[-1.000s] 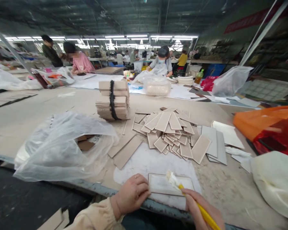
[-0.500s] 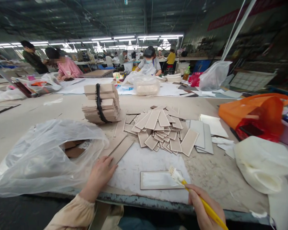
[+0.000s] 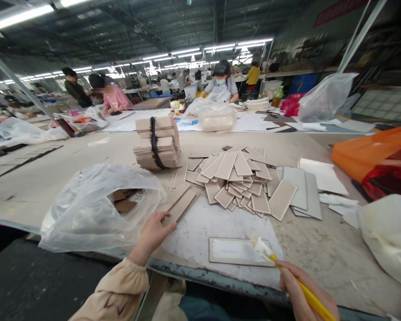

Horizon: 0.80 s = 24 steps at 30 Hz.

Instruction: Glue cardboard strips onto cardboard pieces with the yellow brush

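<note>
My right hand grips a brush by its yellow handle. Its pale bristles, loaded with something white, touch the right part of a rectangular panel streaked with white. That panel lies on a white sheet at the table's front edge. To the left, my left hand rests with fingers apart, its fingertips at the near end of flat tan strips. Beyond the sheet is a loose heap of small tan rectangular pieces with light edges.
A clear plastic bag with brown pieces inside sits at left. Behind it stands a stack of tan pieces bound by a black band. Grey panels, an orange bag and a whitish container are at right. Co-workers sit across the table.
My view has tilted and turned left, so the table's contents appear farther right. The brush is still on the panel's right part, and my left hand remains by the strips.
</note>
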{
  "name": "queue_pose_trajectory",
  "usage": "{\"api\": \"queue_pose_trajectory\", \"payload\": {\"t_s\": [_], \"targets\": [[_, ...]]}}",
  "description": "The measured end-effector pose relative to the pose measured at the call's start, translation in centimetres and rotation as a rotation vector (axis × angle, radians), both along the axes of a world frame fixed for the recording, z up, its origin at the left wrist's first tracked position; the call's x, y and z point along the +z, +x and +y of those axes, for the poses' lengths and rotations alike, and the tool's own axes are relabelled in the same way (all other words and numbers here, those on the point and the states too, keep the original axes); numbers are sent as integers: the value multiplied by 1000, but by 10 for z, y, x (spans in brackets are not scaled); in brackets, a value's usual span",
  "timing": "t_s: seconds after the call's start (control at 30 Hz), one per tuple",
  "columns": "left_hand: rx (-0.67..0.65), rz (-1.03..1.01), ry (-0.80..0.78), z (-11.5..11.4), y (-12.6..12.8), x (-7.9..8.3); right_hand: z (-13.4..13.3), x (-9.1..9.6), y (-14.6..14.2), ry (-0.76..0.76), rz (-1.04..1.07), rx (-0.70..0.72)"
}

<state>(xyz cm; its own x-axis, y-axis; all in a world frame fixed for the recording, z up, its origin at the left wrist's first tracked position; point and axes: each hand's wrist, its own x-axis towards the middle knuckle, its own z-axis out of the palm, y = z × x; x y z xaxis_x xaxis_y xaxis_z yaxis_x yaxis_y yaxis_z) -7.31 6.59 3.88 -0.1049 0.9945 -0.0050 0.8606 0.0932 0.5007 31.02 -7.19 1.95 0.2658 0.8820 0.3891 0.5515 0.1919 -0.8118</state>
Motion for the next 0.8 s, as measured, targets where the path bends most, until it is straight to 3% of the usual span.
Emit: {"api": "queue_pose_trajectory", "payload": {"t_s": [0.17, 0.23, 0.3, 0.4, 0.57, 0.8], "targets": [[57, -132, 12, -2, -7, 1, -2, 3, -11, -24, 159, -58], [25, -210, 80, -9, -8, 2, -1, 4, -16, -3, 242, -85], [-80, -260, 196, -21, -2, 5, 1, 4, -19, 32, 291, -81], [-352, -213, 347, -42, 18, 8, 5, 4, -20, 48, 327, -35], [-779, -194, 387, -61, 65, 3, 6, -1, -18, -11, 470, 87], [-919, -266, 243, -59, 92, -7, 7, -6, -10, -16, 593, -24]]}}
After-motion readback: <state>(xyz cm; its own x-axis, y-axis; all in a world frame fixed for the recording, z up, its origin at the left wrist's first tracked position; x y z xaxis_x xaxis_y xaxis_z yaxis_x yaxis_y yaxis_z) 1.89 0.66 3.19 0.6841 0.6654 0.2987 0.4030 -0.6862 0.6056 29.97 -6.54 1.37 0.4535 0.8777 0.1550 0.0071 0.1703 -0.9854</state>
